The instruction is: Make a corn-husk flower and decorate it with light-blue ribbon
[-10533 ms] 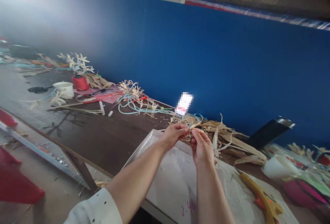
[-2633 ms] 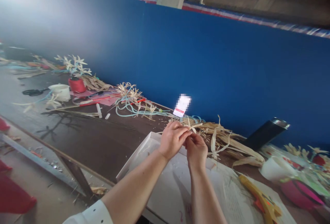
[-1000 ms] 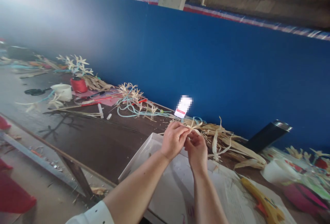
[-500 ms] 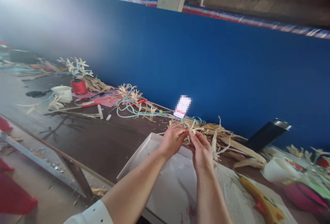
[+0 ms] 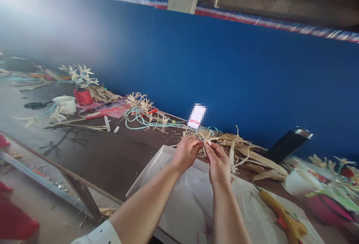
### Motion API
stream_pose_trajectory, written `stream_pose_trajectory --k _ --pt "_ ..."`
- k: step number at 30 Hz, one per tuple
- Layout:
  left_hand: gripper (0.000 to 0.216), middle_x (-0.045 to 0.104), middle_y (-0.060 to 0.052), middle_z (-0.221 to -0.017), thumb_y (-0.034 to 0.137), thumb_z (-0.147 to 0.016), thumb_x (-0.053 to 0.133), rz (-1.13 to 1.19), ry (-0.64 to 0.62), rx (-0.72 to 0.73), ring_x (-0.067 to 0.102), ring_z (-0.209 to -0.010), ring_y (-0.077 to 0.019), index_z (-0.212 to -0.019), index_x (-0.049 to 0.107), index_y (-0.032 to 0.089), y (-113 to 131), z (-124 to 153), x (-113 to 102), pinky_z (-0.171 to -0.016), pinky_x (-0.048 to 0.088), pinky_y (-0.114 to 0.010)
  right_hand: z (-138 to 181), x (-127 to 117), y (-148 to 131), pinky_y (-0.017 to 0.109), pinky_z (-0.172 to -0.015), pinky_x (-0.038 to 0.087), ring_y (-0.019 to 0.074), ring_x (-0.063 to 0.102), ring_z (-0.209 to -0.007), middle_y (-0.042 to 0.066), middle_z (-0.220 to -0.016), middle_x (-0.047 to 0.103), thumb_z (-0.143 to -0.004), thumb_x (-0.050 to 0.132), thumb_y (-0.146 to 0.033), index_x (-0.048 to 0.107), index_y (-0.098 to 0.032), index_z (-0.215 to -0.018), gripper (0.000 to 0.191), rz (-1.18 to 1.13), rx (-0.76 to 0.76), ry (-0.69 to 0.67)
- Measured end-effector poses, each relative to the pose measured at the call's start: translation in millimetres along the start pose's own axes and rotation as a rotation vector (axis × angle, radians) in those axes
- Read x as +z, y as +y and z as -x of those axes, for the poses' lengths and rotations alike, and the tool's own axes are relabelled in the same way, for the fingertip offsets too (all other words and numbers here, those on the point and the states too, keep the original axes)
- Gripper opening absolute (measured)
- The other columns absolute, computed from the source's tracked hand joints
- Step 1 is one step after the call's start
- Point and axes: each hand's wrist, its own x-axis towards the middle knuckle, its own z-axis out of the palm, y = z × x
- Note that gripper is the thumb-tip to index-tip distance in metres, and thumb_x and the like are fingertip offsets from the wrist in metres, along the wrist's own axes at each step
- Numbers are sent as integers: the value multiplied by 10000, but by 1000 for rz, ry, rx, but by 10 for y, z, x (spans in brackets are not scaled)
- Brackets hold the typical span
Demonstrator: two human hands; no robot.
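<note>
Above the far edge of a white shallow box lid (image 5: 179, 203), my two hands meet fingertip to fingertip. My left hand (image 5: 185, 153) pinches the base of a small pale corn-husk flower (image 5: 206, 136), its thin petals sticking up past the fingers. From the other side my right hand (image 5: 218, 163) presses thumb and fingers on the same flower. Its stem end is hidden by the fingers. Just behind and to the right lies a heap of dry corn husks (image 5: 246, 152), partly covered by my right hand.
Left along the table (image 5: 112, 154) are husk flowers on blue stems (image 5: 138, 103), a white cup (image 5: 65, 104), red thread spool (image 5: 83, 97) and scissors (image 5: 37, 105). At right are a yellow glue gun (image 5: 283, 214), black flask (image 5: 288, 145) and white cup (image 5: 301, 182). A blue partition (image 5: 224, 68) stands behind.
The view has shifted slightly, so everything sits a little further left. Both hands keep their pinch on the flower, with only small finger movement.
</note>
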Motion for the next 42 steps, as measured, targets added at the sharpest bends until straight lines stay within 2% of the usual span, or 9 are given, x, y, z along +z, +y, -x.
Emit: stream_pose_trajectory --k 5,13,18,25,32,37,42 --pt "156 643 -34 -766 246 -816 529 2 -9 -17 558 -793 -141 -755 654 176 4 4 -3 -739 436 -255 -5 -31 4 249 -605 420 131 559 -672 3 -763 636 -660 682 -396 655 -192 -898 315 54 19 -15" --pt "174 642 -40 -762 255 -822 519 -21 -34 12 558 -779 -145 -739 650 176 -18 -1 -3 -735 435 -265 -7 -39 -25 278 -606 431 169 574 -697 35 -779 647 -621 678 -471 658 -175 -875 390 122 -49 5" --pt "210 633 -45 -729 276 -832 497 -11 -76 65 553 -743 -142 -732 653 176 -13 -10 -19 -725 436 -265 -6 -99 -65 292 -608 429 176 555 -683 24 -747 636 -648 655 -466 656 -193 -856 343 199 -70 -26" --pt "201 642 -48 -769 273 -826 505 2 -99 63 566 -762 -142 -731 650 171 -18 -4 -22 -725 439 -256 2 -150 -98 276 -606 403 165 532 -678 13 -774 624 -695 638 -418 627 -193 -859 279 266 -45 -72" --pt "175 634 -40 -750 254 -815 521 11 -103 23 562 -757 -142 -727 648 172 -31 1 -10 -711 441 -249 3 -144 -72 289 -581 398 153 511 -613 -6 -701 597 -678 636 -410 619 -210 -892 294 212 -17 -95" --pt "182 627 -34 -707 252 -810 529 56 -137 -13 562 -732 -139 -703 647 166 -39 -21 -15 -689 440 -244 -5 -137 -65 283 -581 406 158 529 -645 1 -753 615 -666 670 -414 603 -215 -913 324 170 4 -110" --pt "178 625 -20 -698 254 -802 534 122 -195 -89 564 -691 -124 -699 650 166 -2 -39 -37 -639 440 -222 -24 -129 -42 261 -580 401 148 541 -651 -1 -761 619 -648 696 -418 595 -209 -848 306 72 18 -81"
